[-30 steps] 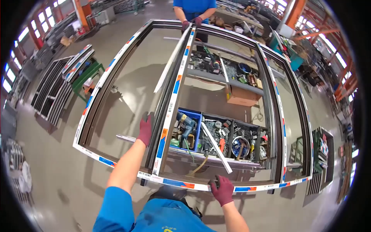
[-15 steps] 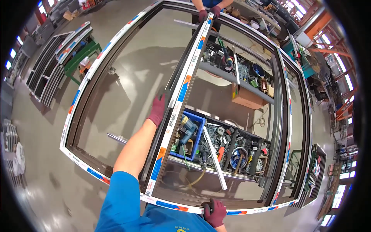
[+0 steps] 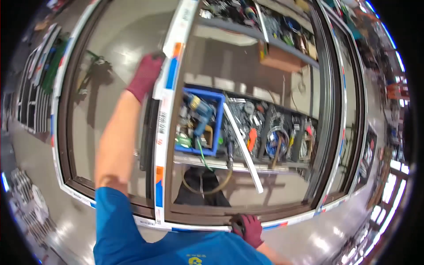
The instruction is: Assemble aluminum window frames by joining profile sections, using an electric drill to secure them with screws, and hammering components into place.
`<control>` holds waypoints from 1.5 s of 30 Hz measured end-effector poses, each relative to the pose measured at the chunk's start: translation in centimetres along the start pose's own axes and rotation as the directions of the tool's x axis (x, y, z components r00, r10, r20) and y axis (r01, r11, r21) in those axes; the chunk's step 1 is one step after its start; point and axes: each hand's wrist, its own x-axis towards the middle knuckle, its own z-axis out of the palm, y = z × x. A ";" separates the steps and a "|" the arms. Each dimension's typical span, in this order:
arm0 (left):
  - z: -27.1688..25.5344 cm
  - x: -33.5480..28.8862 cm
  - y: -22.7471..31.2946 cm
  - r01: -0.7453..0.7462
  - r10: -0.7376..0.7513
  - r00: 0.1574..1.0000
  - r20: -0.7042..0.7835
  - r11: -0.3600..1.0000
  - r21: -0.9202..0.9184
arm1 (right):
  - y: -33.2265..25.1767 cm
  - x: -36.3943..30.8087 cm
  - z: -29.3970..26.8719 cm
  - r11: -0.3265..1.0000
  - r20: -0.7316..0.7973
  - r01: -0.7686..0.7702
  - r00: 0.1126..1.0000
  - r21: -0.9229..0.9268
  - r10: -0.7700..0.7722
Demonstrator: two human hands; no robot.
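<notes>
Frame (image 3: 329, 145) lay flat before the person, its centre bar (image 3: 165, 119) running lengthwise away. Left hand (image 3: 145, 77) gripped that bar far out; right hand (image 3: 249, 229) clasped the near rail, both closed.

Brown window frame (image 3: 329, 132) — white-taped, flat over workbench clutter

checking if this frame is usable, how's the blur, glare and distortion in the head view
Head view: motion blur softens the left hand and the centre bar; fisheye bends the window frame toward the rim; ceiling-light glare streaks the floor; the right hand on the frame's near edge is sharper.
</notes>
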 end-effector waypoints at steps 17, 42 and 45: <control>4.2 -1.1 6.0 -0.014 0.077 0.996 -0.045 0.635 0.773 | 33.8 27.0 3.4 0.725 -0.130 -0.685 0.714 0.072 0.687; 3.2 -7.0 6.8 0.276 -0.181 0.959 -0.217 0.765 0.583 | 39.7 31.8 5.7 0.623 -0.164 -0.542 0.666 0.563 0.727; 4.7 -6.0 6.5 0.220 -0.172 0.975 -0.141 0.841 0.495 | 43.1 28.2 6.1 0.690 -0.316 -0.415 0.668 0.594 0.674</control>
